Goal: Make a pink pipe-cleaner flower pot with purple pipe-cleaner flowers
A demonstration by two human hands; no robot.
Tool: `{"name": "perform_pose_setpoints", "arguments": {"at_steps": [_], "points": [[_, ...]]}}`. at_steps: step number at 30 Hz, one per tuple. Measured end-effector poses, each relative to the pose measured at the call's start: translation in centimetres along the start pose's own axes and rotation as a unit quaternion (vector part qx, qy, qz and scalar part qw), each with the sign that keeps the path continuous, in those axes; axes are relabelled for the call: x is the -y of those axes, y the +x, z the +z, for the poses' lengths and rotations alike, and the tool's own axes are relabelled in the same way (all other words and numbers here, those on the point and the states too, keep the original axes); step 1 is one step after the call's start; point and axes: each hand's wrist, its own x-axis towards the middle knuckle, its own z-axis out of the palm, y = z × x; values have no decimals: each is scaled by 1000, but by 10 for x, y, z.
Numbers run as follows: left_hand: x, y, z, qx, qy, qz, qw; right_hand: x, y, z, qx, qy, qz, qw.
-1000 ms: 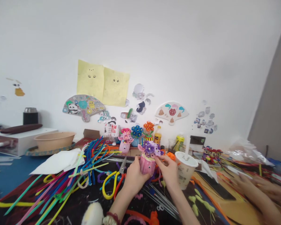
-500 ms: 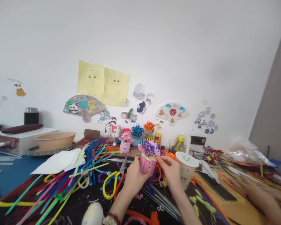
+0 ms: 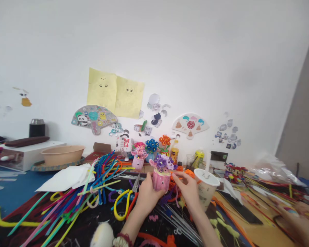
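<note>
My left hand [image 3: 146, 195] is wrapped round a small pink pipe-cleaner pot [image 3: 160, 180] with googly eyes and purple pipe-cleaner flowers [image 3: 162, 162] on top. The pot stands upright just above the table. My right hand [image 3: 187, 190] is at the pot's right side, fingers pinched near an orange pipe cleaner [image 3: 181, 176] beside the flowers. What the fingertips grip is too small to make out.
A paper cup with a straw [image 3: 205, 187] stands right of my right hand. Scissors with yellow handles [image 3: 127, 199] and a heap of coloured pipe cleaners [image 3: 74, 195] lie to the left. Finished flower pots [image 3: 150, 151] line the wall. Another person's hand [image 3: 298, 219] is at the far right.
My right hand has shifted slightly left and down beside the pot. The pot has stayed in my left hand. The other person's hand has moved further right.
</note>
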Motion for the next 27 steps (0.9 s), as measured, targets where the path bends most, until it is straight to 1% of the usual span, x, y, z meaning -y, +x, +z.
{"name": "perform_pose_setpoints", "arguments": {"at_steps": [3, 8, 13, 17, 22, 27], "points": [[0, -2, 1, 7, 1, 22, 1000, 3, -1, 1, -27, -33, -12, 999], [0, -4, 2, 14, 17, 41, 999, 7, -4, 1, -21, -79, 0, 997], [-2, -3, 1, 14, 34, 38, 999, 5, -3, 1, -29, -64, 1, 998], [-3, -3, 1, 16, 38, 30, 999, 8, -5, 2, -14, -53, -1, 998], [-1, -4, 3, 15, 31, 46, 998, 15, -9, 2, -20, -65, 7, 998], [0, -5, 4, 8, 27, 54, 998, 16, -9, 3, -16, -55, 23, 998]]}}
